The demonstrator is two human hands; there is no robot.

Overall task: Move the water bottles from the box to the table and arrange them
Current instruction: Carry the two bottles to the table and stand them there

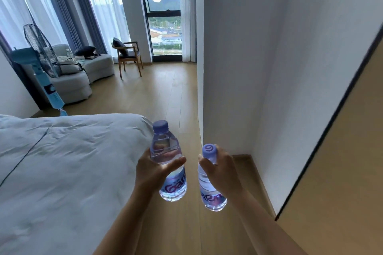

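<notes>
Wooden flooring (165,97) runs ahead of you toward a tall window (164,12) at twelve o'clock, with a white wall (238,58) on the right and a bed (62,161) under a pale duvet at nine o'clock. You are carrying two water bottles, both held in the air over the floor. Your left hand (154,168) wraps the left bottle (169,163) around its upper body, thumb across the front, fingers (160,147) showing through the clear plastic behind; its purple cap (160,126) points to twelve o'clock and the printed label sits below your grip. Your right hand (219,168) is clenched around the right bottle (209,188) just under its purple cap (209,149), with the base hanging toward six o'clock. Both bottles look full and capped, near each other but not touching. At ten o'clock stand a fan (41,49), a grey sofa (83,72) and one wooden chair (128,56).
</notes>
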